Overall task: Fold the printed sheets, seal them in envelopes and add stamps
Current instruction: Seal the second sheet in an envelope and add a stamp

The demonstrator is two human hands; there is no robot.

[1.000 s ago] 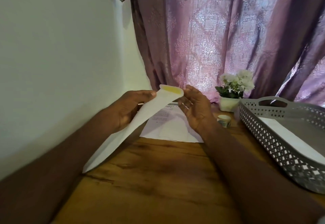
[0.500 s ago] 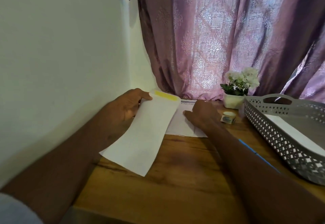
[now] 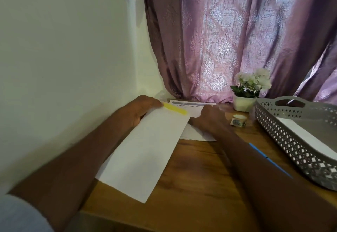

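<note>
Head | left hand [image 3: 138, 111] still pinches envelope [image 3: 144, 151] | right hand [image 3: 207, 117] now lower, pressing printed sheet [image 3: 191, 105]

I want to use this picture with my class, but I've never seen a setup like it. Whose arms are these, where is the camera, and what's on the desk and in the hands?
There is no machine: a person wears a camera on the head, looking down at their own arms. The left hand holds a white envelope with a yellow strip at its far end. The right hand rests on a printed sheet. On the wooden desk also sit a roll of stamps, a blue pen, a flower pot and a grey basket.
</note>
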